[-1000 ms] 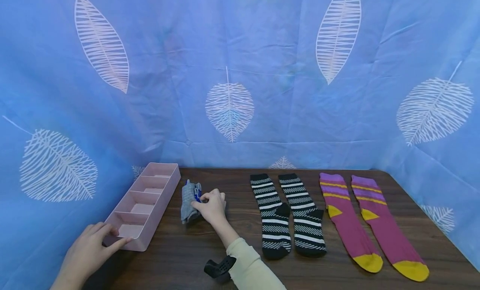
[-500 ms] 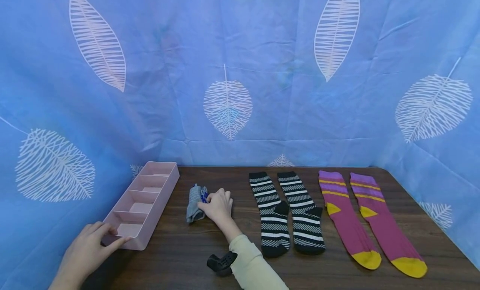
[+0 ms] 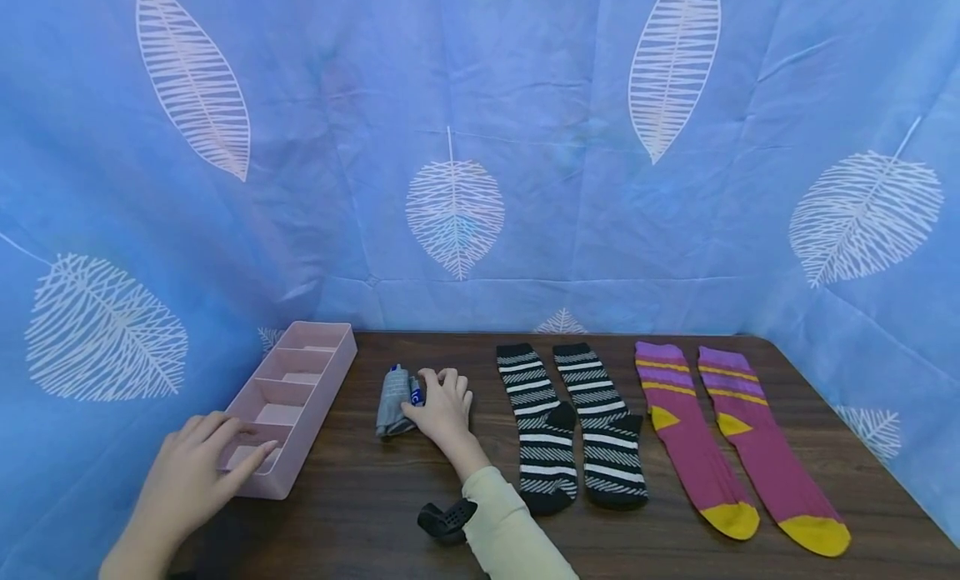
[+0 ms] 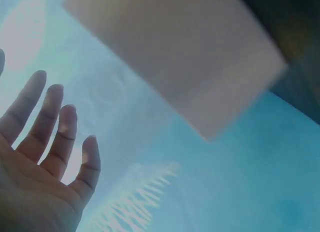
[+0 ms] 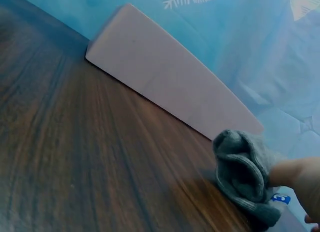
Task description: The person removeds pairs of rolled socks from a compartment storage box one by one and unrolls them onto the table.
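A rolled grey sock bundle (image 3: pixel 393 403) with blue markings stands on the dark table, right of the pink compartment box (image 3: pixel 294 448). My right hand (image 3: pixel 444 413) grips its right side, the thumb against the knit and the index finger by a blue patch. In the right wrist view, the grey sock bundle (image 5: pixel 240 174) shows loose folds beside the thumb, with most fingers out of frame. My left hand (image 3: pixel 183 476) hovers at the box's near end, thumb and fingers relaxed over the nearest compartment. The left wrist view shows the left hand (image 4: pixel 47 142) with fingers spread, holding nothing.
Two black-and-white striped socks (image 3: pixel 536 430) lie flat right of my right hand. Further right are two maroon socks (image 3: pixel 697 447) with yellow toes and purple cuffs. A blue leaf-patterned curtain (image 3: pixel 450 105) borders the table behind and at the sides.
My right hand and the grey sock bundle have shifted rightward, and the bundle has turned more upright. My left hand has lifted and moved slightly farther over the box's near compartment.
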Tool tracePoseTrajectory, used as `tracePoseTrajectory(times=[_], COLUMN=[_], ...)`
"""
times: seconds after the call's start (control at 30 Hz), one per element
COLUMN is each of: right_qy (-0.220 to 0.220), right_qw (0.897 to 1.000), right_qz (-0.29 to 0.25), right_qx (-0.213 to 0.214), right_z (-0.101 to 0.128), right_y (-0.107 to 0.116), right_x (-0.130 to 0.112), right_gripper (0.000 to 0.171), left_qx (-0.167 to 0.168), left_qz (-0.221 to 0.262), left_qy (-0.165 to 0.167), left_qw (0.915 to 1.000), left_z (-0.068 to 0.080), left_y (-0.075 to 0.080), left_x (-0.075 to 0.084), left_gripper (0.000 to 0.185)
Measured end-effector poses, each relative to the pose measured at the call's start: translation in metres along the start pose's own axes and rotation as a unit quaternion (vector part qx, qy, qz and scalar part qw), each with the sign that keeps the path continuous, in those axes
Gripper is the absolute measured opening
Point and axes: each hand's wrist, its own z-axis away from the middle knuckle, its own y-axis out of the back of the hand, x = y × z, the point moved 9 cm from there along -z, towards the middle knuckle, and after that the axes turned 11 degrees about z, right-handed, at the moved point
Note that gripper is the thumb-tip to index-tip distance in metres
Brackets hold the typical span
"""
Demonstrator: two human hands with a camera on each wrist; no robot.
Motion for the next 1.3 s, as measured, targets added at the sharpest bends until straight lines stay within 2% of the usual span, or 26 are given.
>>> tracePoseTrajectory(times=[0.13, 0.3, 0.47, 0.63, 0.77, 0.87, 0.97, 1.07, 1.17, 1.3], right_qy=[0.025, 0.033, 0.033, 0.035, 0.034, 0.036, 0.040, 0.042, 0.044, 0.046], right_qw=[1.000, 0.999, 0.999, 0.999, 0.999, 0.999, 0.999, 0.999, 0.998, 0.997], right_qz=[-0.004, 0.004, 0.011, 0.017, 0.015, 0.010, 0.016, 0.022, 0.032, 0.054], right_qx=[-0.014, -0.022, -0.027, -0.026, -0.019, -0.015, -0.009, 0.000, 0.000, -0.023], right_z=[0.000, 0.000, 0.001, 0.001, 0.000, 0.000, -0.001, -0.001, 0.000, 0.001], right_y=[-0.003, -0.003, -0.005, -0.003, 0.001, 0.002, 0.003, 0.007, 0.008, 0.003], right_x=[-0.001, 0.001, 0.002, 0.003, 0.004, 0.003, 0.001, 0.000, -0.002, -0.003], right_gripper=[0.053, 0.051, 0.051, 0.053, 0.052, 0.045, 0.035, 0.028, 0.029, 0.032], left_qx=[0.007, -0.017, -0.069, -0.122, -0.171, -0.204, -0.223, -0.228, -0.227, -0.223], left_qz=[0.010, 0.013, 0.005, 0.006, 0.000, -0.007, -0.013, -0.016, -0.015, -0.024], left_qy=[-0.053, -0.077, -0.050, -0.007, 0.025, 0.044, 0.055, 0.062, 0.063, 0.048], left_qw=[0.9985, 0.9968, 0.9964, 0.9925, 0.9850, 0.9780, 0.9731, 0.9715, 0.9718, 0.9734], left_z=[-0.019, -0.043, -0.061, -0.074, -0.079, -0.077, -0.074, -0.075, -0.076, -0.075], left_y=[-0.010, -0.036, -0.069, -0.103, -0.132, -0.149, -0.159, -0.163, -0.163, -0.164], left_x=[0.024, 0.045, 0.056, 0.057, 0.051, 0.046, 0.042, 0.040, 0.039, 0.039], left_gripper=[0.030, 0.023, 0.025, 0.025, 0.027, 0.032, 0.036, 0.036, 0.036, 0.037])
